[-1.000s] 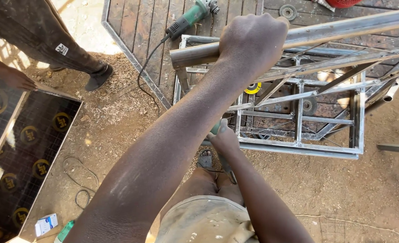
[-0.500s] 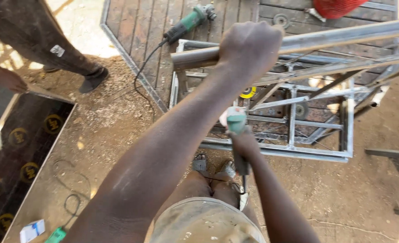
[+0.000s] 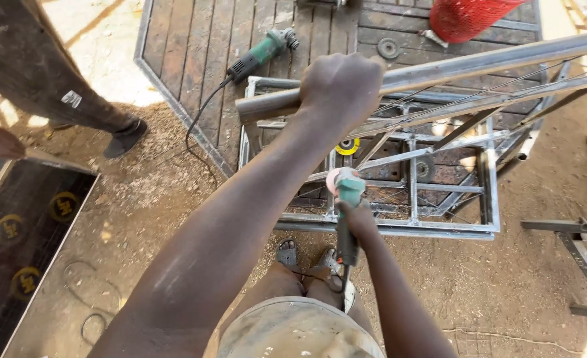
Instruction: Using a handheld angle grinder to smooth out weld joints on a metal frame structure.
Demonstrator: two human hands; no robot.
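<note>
Head view: right hand, grip closed on the green angle grinder, has risen toward the long grey steel tube, which the left hand clasps above the welded frame.

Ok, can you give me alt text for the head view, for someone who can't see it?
Seen from above, the left hand grips a long steel bar over a welded metal frame, while the right hand holds a green angle grinder below it. A second grinder lies on wooden decking; another person's leg stands left.
</note>
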